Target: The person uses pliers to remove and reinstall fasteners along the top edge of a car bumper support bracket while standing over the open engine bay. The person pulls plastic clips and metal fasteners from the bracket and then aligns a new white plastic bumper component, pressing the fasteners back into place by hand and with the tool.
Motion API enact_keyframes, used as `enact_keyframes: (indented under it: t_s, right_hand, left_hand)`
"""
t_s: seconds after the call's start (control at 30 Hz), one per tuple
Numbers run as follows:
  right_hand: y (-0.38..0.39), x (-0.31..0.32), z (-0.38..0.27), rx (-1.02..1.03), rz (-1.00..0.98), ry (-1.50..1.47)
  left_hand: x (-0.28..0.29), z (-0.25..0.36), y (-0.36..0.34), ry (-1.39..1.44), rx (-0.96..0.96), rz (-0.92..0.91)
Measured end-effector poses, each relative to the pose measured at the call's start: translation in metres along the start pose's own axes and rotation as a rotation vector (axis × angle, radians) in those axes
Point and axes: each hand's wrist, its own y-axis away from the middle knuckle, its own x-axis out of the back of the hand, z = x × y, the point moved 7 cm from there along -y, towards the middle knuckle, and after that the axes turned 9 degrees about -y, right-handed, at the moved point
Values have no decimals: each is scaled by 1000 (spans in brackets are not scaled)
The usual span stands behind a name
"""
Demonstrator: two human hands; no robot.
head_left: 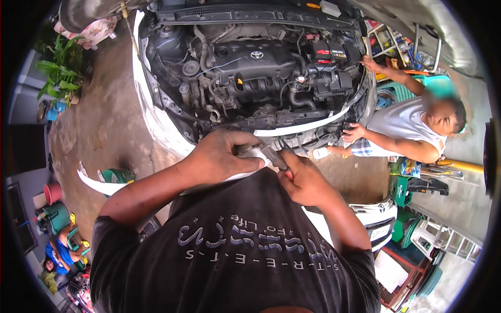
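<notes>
In front of my chest, at the front of a white car (156,122) with its bonnet up, both my hands meet. My left hand (222,154) is closed, thumb and fingers pinching a light-coloured piece (254,153) whose kind I cannot make out. Around a grey metal tool (274,157) with a bit of red near its handle, my right hand (305,180) is wrapped; the tool's head touches or overlaps the light piece. Just beyond lies the engine bay, with a black engine cover (253,60) and a battery (329,52). The car's front bumper is off, baring the black front frame.
At the right a co-worker (407,122) in a white sleeveless shirt rests one hand on the car's edge. A white bumper (373,216) lies to the right, near a ladder (462,240). Left are plants (60,73), a green bucket (116,176) and another person (60,253).
</notes>
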Motion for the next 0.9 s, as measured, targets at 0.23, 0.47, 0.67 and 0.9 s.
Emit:
enact_keyframes:
  t_s: [0.23,0.47,0.67,0.9]
  right_hand:
    - [-7,-2,14,205,33,82]
    - [-14,1,20,255,49,165]
    - [-14,-1,27,424,58,144]
    - [-16,-2,36,520,106,99]
  left_hand:
    - [-7,-1,-2,25,-50,-52]
    - [-4,-5,-1,44,-80,-6]
    - [-11,5,10,-54,-126,-97]
    - [-5,12,14,-111,-135,-57]
